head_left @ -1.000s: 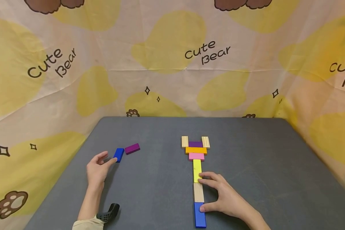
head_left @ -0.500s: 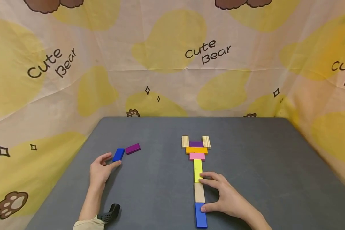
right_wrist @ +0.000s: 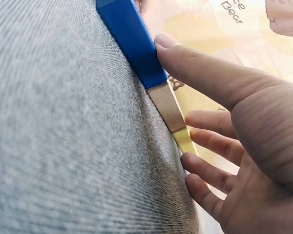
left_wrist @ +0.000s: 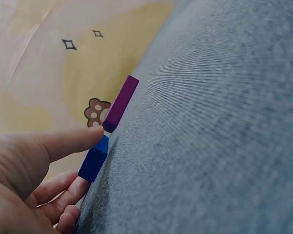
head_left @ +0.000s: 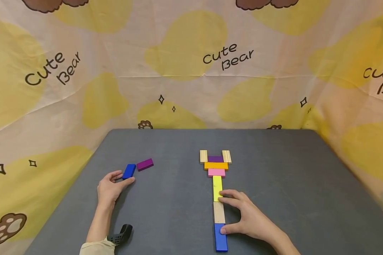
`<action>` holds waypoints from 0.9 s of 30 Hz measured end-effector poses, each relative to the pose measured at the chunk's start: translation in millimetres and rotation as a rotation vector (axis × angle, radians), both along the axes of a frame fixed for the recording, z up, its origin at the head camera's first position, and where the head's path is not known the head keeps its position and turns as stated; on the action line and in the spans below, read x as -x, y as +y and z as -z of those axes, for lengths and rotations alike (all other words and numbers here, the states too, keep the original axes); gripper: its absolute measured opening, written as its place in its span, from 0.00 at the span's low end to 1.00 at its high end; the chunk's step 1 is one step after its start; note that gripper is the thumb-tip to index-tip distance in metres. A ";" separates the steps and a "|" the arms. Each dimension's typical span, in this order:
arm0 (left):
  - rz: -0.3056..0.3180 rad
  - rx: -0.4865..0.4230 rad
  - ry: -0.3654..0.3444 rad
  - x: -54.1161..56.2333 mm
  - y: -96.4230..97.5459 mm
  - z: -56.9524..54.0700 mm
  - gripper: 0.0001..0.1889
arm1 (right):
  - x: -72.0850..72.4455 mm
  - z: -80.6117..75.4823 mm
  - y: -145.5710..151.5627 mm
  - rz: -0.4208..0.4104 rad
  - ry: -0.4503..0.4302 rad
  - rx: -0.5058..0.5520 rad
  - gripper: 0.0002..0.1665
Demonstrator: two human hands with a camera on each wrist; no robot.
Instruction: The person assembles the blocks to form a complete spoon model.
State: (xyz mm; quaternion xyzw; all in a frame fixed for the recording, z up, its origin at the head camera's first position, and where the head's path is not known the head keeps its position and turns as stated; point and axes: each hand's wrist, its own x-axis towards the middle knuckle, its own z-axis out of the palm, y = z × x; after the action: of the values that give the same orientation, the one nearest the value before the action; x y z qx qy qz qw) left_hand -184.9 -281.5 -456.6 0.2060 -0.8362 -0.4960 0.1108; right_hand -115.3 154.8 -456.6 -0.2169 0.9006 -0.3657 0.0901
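Observation:
My left hand (head_left: 108, 189) is at a small blue wooden block (head_left: 129, 171) on the left of the table; thumb and fingers lie on either side of it, pinching it. In the left wrist view the thumb meets one end of this block (left_wrist: 94, 158) and fingers the other. Just beyond lies a purple block (head_left: 145, 164). My right hand (head_left: 250, 216) spans a line of blocks: its thumb touches the longer blue block (head_left: 220, 237) and two fingertips touch the yellow block (head_left: 217, 188). The natural wood block (head_left: 218, 212) sits between those two.
At the line's far end come a pink block (head_left: 216, 173), an orange block (head_left: 216, 165) and a dark purple block (head_left: 215, 159) flanked by two upright-lying wood blocks (head_left: 203, 156). A grey table (head_left: 178, 198) bears everything; a printed cloth (head_left: 185, 53) surrounds it.
My left hand has shifted slightly right, its thumb sliding from on top of the small blue block to its near side. The right hand and the line of blocks stay put.

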 end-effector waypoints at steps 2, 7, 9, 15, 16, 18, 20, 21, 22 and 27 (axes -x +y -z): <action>-0.009 0.017 0.007 1.1 0.0 0.5 0.36 | 0.5 -0.2 -0.9 0.000 -0.008 0.002 0.50; -0.028 0.037 0.018 2.5 0.4 2.1 0.34 | 0.7 -0.6 -1.5 0.004 -0.011 -0.002 0.51; -0.033 0.041 0.020 2.8 0.6 2.5 0.33 | 0.7 -0.6 -1.6 0.005 -0.013 -0.004 0.51; -0.037 0.050 0.017 3.4 1.2 2.5 0.31 | 0.9 -1.3 -1.5 0.009 -0.024 -0.005 0.51; -0.038 0.050 0.016 3.1 1.5 2.1 0.31 | 1.0 -1.4 -1.6 0.008 -0.025 -0.005 0.51; -0.040 0.047 0.016 2.4 2.0 1.6 0.30 | 1.2 -1.5 -1.6 0.007 -0.025 -0.006 0.51; -0.037 0.045 0.016 2.0 2.2 1.4 0.30 | 1.2 -1.2 -1.7 0.007 -0.023 -0.008 0.51; -0.035 0.043 0.018 1.8 2.3 1.4 0.30 | 1.1 -1.0 -1.6 0.007 -0.021 -0.008 0.51; -0.033 0.041 0.018 1.6 2.2 1.5 0.30 | 1.0 -0.8 -1.4 0.008 -0.018 -0.009 0.51; -0.020 0.040 0.017 2.9 0.6 3.9 0.30 | 0.2 0.2 -1.0 0.008 -0.012 -0.008 0.51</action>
State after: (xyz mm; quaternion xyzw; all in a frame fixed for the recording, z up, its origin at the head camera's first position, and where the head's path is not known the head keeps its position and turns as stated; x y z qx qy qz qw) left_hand -187.9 -280.9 -460.4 0.2077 -0.8429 -0.4800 0.1268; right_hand -115.5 153.8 -456.8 -0.2106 0.9023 -0.3639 0.0947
